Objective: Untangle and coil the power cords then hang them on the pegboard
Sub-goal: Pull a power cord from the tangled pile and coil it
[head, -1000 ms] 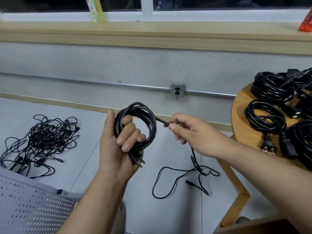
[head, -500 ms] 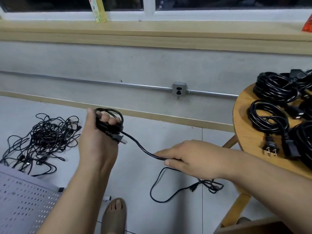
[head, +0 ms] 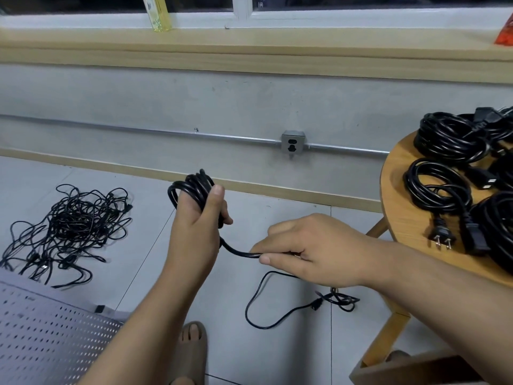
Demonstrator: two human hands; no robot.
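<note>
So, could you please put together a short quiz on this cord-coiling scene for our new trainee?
1. True or false: the left hand grips a coil of black cord.
2. The finished coils lie: A in a drawer; B on the round wooden table; C in a cardboard box.
3. What does the right hand pinch?
Key: 1 true; 2 B; 3 the loose run of cord leading from the coil of black cord.
</note>
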